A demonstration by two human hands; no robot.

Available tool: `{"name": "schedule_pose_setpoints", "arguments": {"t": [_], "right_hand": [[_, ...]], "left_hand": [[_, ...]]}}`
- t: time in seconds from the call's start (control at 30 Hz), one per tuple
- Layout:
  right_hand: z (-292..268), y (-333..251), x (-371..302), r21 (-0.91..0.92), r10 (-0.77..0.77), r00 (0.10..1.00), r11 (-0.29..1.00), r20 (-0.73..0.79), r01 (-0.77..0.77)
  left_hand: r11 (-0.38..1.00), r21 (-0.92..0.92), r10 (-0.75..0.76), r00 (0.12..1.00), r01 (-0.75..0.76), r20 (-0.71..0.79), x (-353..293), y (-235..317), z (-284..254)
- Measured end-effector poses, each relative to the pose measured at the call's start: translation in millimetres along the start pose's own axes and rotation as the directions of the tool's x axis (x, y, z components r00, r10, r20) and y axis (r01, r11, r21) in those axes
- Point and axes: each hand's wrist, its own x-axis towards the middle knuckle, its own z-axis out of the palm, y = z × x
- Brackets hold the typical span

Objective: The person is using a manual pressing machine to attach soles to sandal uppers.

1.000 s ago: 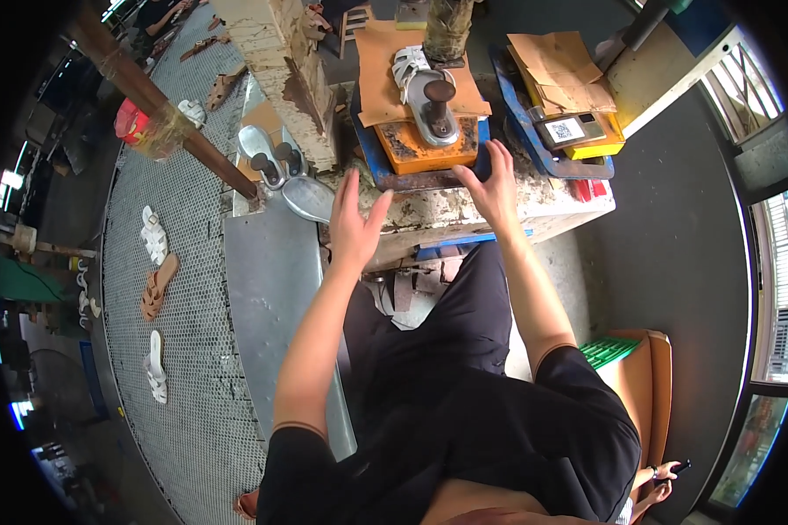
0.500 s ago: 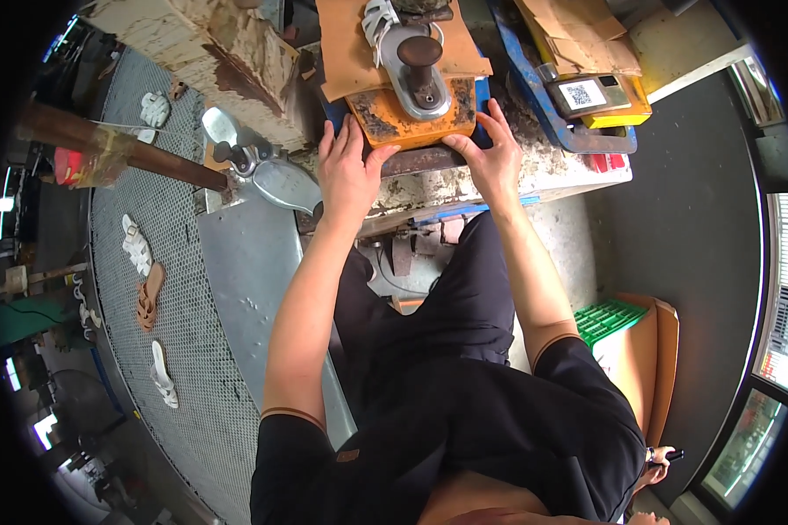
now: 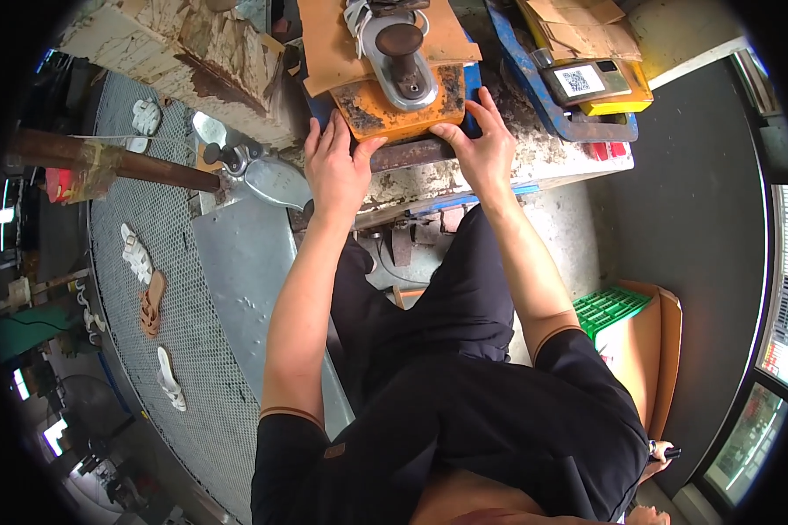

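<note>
An orange metal block (image 3: 400, 109) carrying a grey plate with a dark round knob (image 3: 400, 39) sits on a worn workbench (image 3: 543, 153). My left hand (image 3: 334, 166) grips the block's near left corner, fingers over its edge. My right hand (image 3: 481, 144) holds the near right corner, thumb along the front edge. A tan cardboard sheet (image 3: 324, 52) lies under the far part of the block.
A blue frame (image 3: 569, 122) and a small device with a screen (image 3: 582, 81) lie to the right on the bench. A mesh conveyor surface (image 3: 175, 289) with several sandals (image 3: 151, 302) curves at the left. A green crate (image 3: 611, 306) stands on the floor to the right.
My head has come closer to the bench. Both hands moved from the bench's front edge up onto the orange block's near corners and closed on it.
</note>
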Motion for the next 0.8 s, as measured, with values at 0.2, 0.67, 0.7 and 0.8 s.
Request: {"name": "schedule_pose_setpoints", "arguments": {"t": [0.2, 0.67, 0.7, 0.8], "right_hand": [[19.0, 2.5, 32.5, 0.000, -0.006, 1.000, 1.000, 0.012, 0.006], [-19.7, -22.0, -9.2, -0.069, -0.019, 0.996, 0.997, 0.090, 0.025], [-18.5, -20.1, -14.4, -0.044, -0.019, 0.997, 0.999, 0.079, 0.022], [-16.3, -18.8, -17.0, -0.003, -0.008, 0.998, 1.000, 0.062, 0.008]], "left_hand": [[1.000, -0.022, -0.013, 0.999, 0.012, -0.038, 30.8, -19.6, 13.8], [0.989, -0.072, -0.128, 0.992, 0.128, 0.001, -10.6, 1.0, -16.9], [0.989, -0.075, -0.126, 0.992, 0.126, -0.004, -13.6, -2.2, -17.6], [0.987, -0.113, -0.119, 0.993, 0.118, -0.001, -14.8, -3.3, -20.0]]}}
